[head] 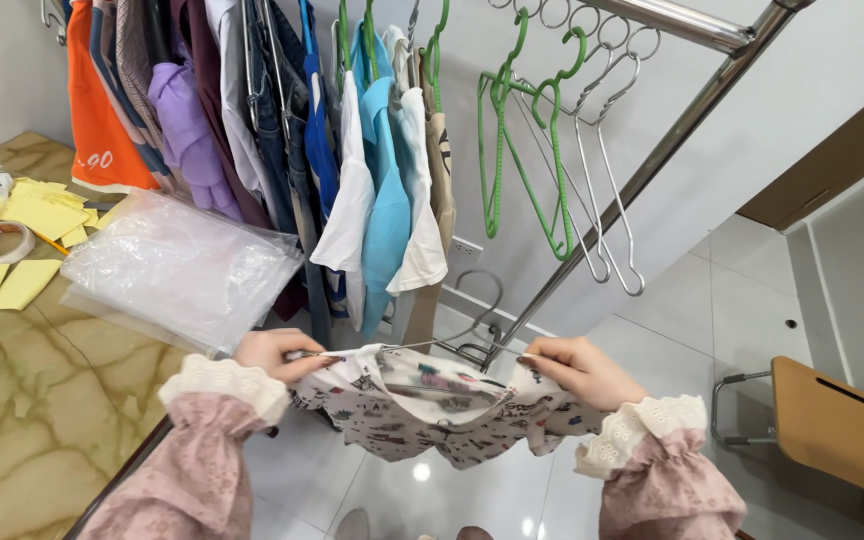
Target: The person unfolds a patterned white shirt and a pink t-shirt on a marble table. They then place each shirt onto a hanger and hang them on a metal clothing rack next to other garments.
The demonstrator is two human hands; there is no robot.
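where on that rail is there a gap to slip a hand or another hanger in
Free: the rail stretch right of the empty green hangers and wire hangers. Crowded: the left end, packed with hung clothes. Both hands, left and right, grip the printed garment.

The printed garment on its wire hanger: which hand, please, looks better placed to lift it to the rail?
Probably the right hand: it grips the printed garment nearest the rail and the empty green hangers. The left hand holds the far shoulder by the table.
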